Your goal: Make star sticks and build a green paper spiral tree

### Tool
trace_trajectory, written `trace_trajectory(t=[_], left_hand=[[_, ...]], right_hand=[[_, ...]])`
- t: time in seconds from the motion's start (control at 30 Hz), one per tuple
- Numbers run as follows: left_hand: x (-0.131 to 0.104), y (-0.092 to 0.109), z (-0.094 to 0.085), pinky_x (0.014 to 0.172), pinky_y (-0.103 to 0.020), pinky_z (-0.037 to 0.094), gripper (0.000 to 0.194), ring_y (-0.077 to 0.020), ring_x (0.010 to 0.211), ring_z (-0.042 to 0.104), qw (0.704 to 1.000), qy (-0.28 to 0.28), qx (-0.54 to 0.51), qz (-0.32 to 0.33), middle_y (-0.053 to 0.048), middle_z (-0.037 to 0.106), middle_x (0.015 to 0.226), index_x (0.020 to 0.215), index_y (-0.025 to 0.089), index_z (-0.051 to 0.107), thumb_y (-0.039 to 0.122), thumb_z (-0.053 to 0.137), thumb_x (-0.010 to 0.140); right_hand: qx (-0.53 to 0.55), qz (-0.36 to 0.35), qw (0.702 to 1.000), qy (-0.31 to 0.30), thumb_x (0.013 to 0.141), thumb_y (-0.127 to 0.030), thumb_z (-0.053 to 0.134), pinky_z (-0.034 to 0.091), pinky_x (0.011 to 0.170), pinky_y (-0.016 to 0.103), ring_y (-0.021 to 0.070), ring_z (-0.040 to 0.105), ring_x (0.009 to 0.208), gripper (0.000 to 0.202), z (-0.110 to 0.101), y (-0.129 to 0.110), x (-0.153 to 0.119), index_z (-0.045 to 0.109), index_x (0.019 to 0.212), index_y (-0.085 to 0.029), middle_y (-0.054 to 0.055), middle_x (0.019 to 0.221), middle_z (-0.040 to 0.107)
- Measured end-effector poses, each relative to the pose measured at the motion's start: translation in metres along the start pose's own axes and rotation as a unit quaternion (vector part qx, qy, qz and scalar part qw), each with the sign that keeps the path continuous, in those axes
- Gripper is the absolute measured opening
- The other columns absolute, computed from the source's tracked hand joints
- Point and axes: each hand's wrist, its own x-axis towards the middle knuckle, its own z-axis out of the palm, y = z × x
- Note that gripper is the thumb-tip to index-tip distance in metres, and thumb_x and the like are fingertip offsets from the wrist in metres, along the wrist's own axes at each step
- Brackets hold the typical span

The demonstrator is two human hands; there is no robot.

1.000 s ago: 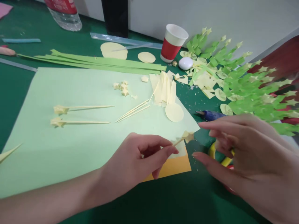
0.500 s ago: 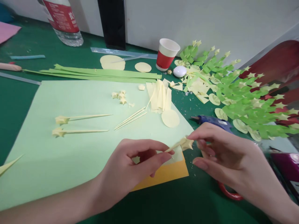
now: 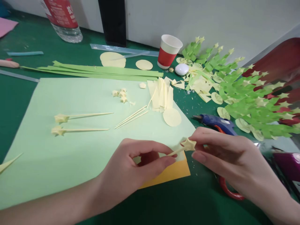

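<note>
By the green sheet's (image 3: 77, 162) right corner: left hand (image 3: 127, 165) pinches the stem (image 3: 174, 152), likely so the paper star (image 3: 188, 144) sticks out.
Right hand (image 3: 231, 156): spread apart beside the star; can't tell if touching.

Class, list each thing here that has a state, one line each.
Held star, folded, on a stem
Left hand, pinching that stem
Right hand, thumb and forefinger parted, contact with star unclear
Pale green sheet, lying flat
Two stemmed stars, lying on the sheet
Green strips, lying bunched
Paper cup, upright, open-topped
Bottle, upright, top out of view
Glue gun, lying down
</note>
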Motion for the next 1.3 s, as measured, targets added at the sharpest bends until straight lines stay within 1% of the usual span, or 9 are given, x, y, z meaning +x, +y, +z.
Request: trace_trajectory(t=[0.4,0.53,0.6,0.7,0.83,1.0,1.07,1.17,1.3], left_hand=[[0.000,0.002,0.000,0.038,-0.018,0.023,0.016,-0.0077,0.043,0.029,1.000,-0.005,0.029,0.001,0.004,0.040,0.046,0.069,0.019,0.069,0.029,0.057,0.073],[-0.001,0.003,0.000,0.037,-0.017,0.024,0.013,-0.0066,0.041,0.032,1.000,0.005,0.003,0.003,0.005,0.043,0.045,0.069,0.020,0.068,0.028,0.060,0.073],[-0.001,0.003,-0.001,0.038,-0.017,0.029,0.007,-0.0066,0.041,0.037,0.999,0.027,-0.021,0.010,0.005,0.048,0.046,0.069,0.020,0.068,0.025,0.064,0.071],[0.000,0.003,-0.002,0.046,-0.016,0.039,0.004,-0.0074,0.045,0.048,0.996,0.049,-0.066,0.018,0.006,0.057,0.047,0.067,0.021,0.066,0.019,0.069,0.066],[0.001,0.004,-0.002,0.055,-0.016,0.045,0.015,-0.0078,0.051,0.058,0.989,0.044,-0.139,-0.020,0.009,0.062,0.050,0.066,0.020,0.060,0.014,0.072,0.062],[-0.003,0.003,-0.001,0.059,-0.018,0.046,0.028,-0.0083,0.055,0.062,0.973,0.032,-0.224,-0.041,0.009,0.064,0.052,0.063,0.018,0.044,0.014,0.072,0.064],[-0.005,0.001,-0.001,0.059,-0.019,0.046,0.029,-0.0085,0.057,0.062,0.973,0.030,-0.224,-0.035,0.009,0.064,0.053,0.065,0.019,0.042,0.014,0.070,0.067],[-0.006,-0.001,-0.001,0.061,-0.020,0.045,0.034,-0.0086,0.060,0.059,0.977,0.025,-0.212,-0.019,0.009,0.060,0.057,0.069,0.020,0.041,0.015,0.073,0.064],[-0.005,0.003,-0.003,0.058,-0.019,0.041,0.038,-0.0074,0.059,0.049,0.983,-0.006,-0.182,-0.005,0.009,0.053,0.063,0.074,0.021,0.041,0.018,0.076,0.060]], right_hand=[[-0.006,0.043,0.999,-0.006,0.075,-0.037,0.061,0.036,0.039,0.018,0.0115,0.050,0.055,0.011,0.001,-0.004,0.001,0.069,0.074,-0.030,0.000,0.061,0.056],[0.017,0.059,0.998,-0.003,0.070,-0.036,0.065,0.034,0.040,0.020,0.0118,0.048,0.054,0.009,0.002,-0.006,0.002,0.069,0.074,-0.029,0.000,0.060,0.052],[0.028,0.085,0.996,0.003,0.066,-0.034,0.069,0.033,0.040,0.020,0.0103,0.044,0.052,0.010,0.002,-0.006,0.003,0.069,0.073,-0.028,-0.001,0.061,0.050],[0.044,0.111,0.993,-0.025,0.066,-0.032,0.068,0.035,0.043,0.021,0.0095,0.043,0.053,0.010,0.007,-0.006,0.005,0.069,0.074,-0.024,0.000,0.063,0.050],[0.123,0.098,0.987,-0.026,0.068,-0.029,0.066,0.037,0.046,0.020,0.0097,0.045,0.055,0.009,0.019,-0.006,0.008,0.069,0.072,-0.021,0.000,0.062,0.054],[0.267,0.120,0.956,-0.029,0.061,-0.018,0.073,0.043,0.054,0.016,0.0074,0.052,0.058,0.006,0.034,-0.012,0.008,0.068,0.062,-0.021,-0.002,0.062,0.058],[0.293,0.113,0.949,-0.024,0.059,-0.016,0.074,0.044,0.054,0.016,0.0071,0.054,0.057,0.007,0.037,-0.013,0.008,0.068,0.061,-0.021,-0.002,0.062,0.060],[0.260,0.077,0.963,0.008,0.061,-0.019,0.073,0.045,0.051,0.017,0.0085,0.055,0.056,0.006,0.036,-0.019,0.010,0.068,0.059,-0.020,-0.001,0.061,0.061],[0.154,-0.032,0.984,0.085,0.069,-0.020,0.068,0.043,0.046,0.018,0.0083,0.055,0.055,0.011,0.019,-0.049,0.013,0.067,0.060,-0.027,-0.003,0.064,0.063]])
